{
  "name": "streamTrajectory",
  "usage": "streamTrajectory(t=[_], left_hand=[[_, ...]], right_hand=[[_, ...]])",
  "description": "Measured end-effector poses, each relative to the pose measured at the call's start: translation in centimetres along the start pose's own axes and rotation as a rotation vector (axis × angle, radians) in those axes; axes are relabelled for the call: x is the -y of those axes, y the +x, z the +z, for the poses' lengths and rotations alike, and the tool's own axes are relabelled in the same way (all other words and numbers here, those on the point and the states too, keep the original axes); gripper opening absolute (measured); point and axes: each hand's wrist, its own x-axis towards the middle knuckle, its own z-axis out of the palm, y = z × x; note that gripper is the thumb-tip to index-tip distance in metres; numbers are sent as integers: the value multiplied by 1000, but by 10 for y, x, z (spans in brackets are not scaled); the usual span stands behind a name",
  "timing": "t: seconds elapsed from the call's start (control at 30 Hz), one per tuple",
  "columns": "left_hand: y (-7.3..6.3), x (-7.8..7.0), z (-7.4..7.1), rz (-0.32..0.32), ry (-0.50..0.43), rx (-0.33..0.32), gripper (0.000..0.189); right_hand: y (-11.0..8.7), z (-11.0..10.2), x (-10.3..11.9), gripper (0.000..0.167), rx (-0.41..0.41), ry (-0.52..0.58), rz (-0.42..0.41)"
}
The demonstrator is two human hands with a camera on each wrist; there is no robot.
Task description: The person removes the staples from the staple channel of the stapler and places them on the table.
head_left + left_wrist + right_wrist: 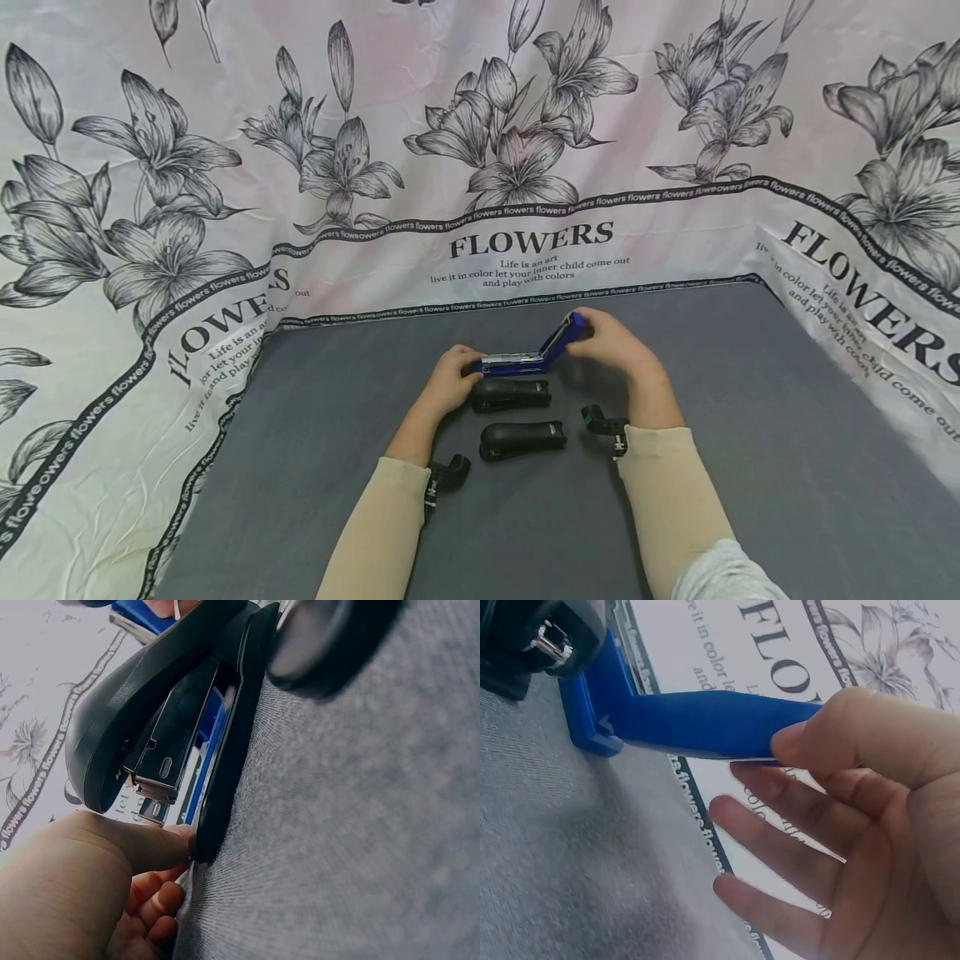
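A blue stapler (517, 369) lies swung wide open in the head view, its base along the table and its top arm raised toward the right. My left hand (450, 379) holds the left end of that base between thumb and fingers. The raised blue arm (712, 720) is pinched near its tip by my right hand (613, 340), thumb on one side, with the other fingers spread loosely below in the right wrist view. Just in front of the blue stapler sits a black stapler (510, 396), which partly hides it in the left wrist view.
A second black stapler (522, 440) lies nearer to me on the grey cloth (540, 517), roughly parallel to the first. White flower-printed fabric (375, 275) rises behind the table and along both sides. Wrist cameras (450, 472) stick out from both forearms.
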Motion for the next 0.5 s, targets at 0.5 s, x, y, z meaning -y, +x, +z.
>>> streamTrajectory(t=[0.5], left_hand=[[0, 2, 1, -14, 11, 8, 35]], right_hand=[[-9, -13, -12, 34, -9, -203, 210]])
